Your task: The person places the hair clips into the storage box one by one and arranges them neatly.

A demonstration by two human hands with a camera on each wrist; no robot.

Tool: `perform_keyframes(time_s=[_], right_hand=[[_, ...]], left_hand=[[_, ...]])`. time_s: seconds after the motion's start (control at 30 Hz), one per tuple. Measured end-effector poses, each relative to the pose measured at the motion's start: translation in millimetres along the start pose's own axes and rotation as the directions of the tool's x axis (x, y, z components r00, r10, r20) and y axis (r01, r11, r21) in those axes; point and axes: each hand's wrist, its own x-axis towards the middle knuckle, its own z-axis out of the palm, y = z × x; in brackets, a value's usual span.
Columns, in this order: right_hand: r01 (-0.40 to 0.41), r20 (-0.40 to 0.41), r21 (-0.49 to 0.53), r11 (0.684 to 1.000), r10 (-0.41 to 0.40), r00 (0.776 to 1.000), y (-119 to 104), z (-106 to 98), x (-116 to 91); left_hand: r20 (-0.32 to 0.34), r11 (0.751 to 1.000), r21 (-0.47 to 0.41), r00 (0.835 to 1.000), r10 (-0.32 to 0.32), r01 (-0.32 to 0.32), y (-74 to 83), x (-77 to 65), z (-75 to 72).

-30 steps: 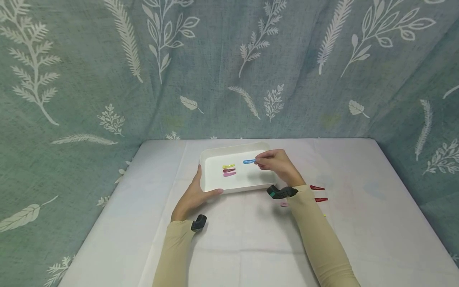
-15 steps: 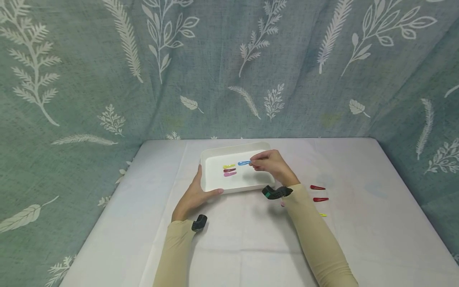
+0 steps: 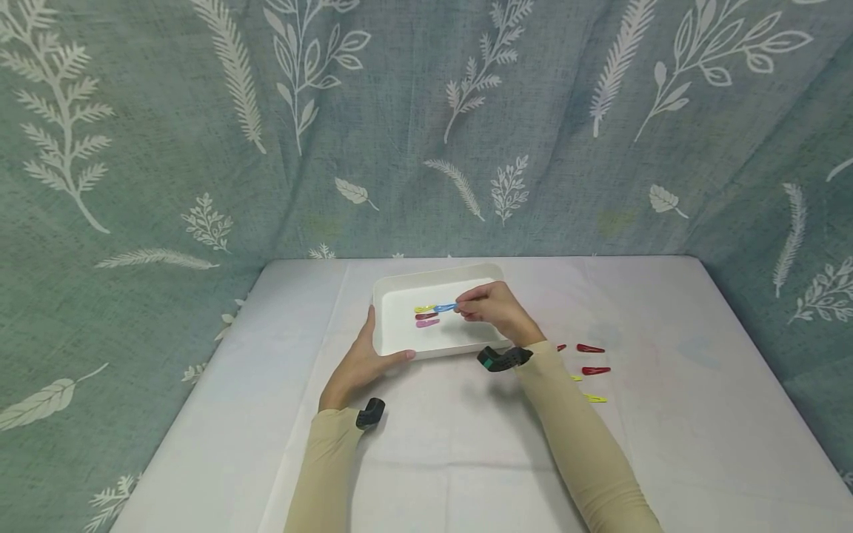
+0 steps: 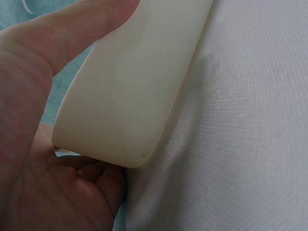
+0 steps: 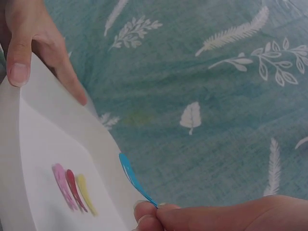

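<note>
My left hand (image 3: pixel 356 371) grips the near-left corner of a white rectangular tray (image 3: pixel 460 349). In the left wrist view its thumb lies along the tray's outer wall (image 4: pixel 125 86), with the other fingers round the corner. Between thumb and fingertips of my right hand (image 3: pixel 496 307) is one end of a blue snap hair clip (image 3: pixel 444 307), held above the tray floor. A yellow hair clip (image 3: pixel 423 309), a dark red one (image 3: pixel 426 317) and a pink one (image 3: pixel 428 323) lie side by side in the tray. From the head, the blue clip's tip appears beside the yellow clip's end.
On the white table, right of the tray, lie loose hair clips: red ones (image 3: pixel 596 371) and yellow ones (image 3: pixel 596 399), some partly behind my right forearm. A patterned green-blue curtain (image 3: pixel 400 148) rises behind the table.
My right hand has moved left and slightly nearer with the blue hair clip, toward the row of clips. More table clips show beside the forearm. The left hand and tray have stayed put.
</note>
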Motion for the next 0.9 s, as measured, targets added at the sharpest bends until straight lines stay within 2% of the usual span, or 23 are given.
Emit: perform_keyframes(time_s=[0.43, 0.7, 0.9], right_hand=[[-0.016, 0.012, -0.051, 0.999, 0.017, 1.0, 7.3, 13.9, 5.9], [-0.052, 0.02, -0.036, 0.998, 0.053, 0.998, 10.6, 19.5, 8.0], [-0.065, 0.012, -0.087, 0.994, 0.067, 0.998, 16.4, 22.9, 12.2]], left_hand=[[0.002, 1.0, 0.002, 1.0, 0.007, -0.007, -1.0, 2.0, 0.7], [0.005, 1.0, 0.009, 1.0, -0.006, 0.006, 0.0, 0.8, 0.0], [-0.001, 0.999, -0.031, 1.0, 0.008, -0.008, -0.1, 0.1, -0.2]])
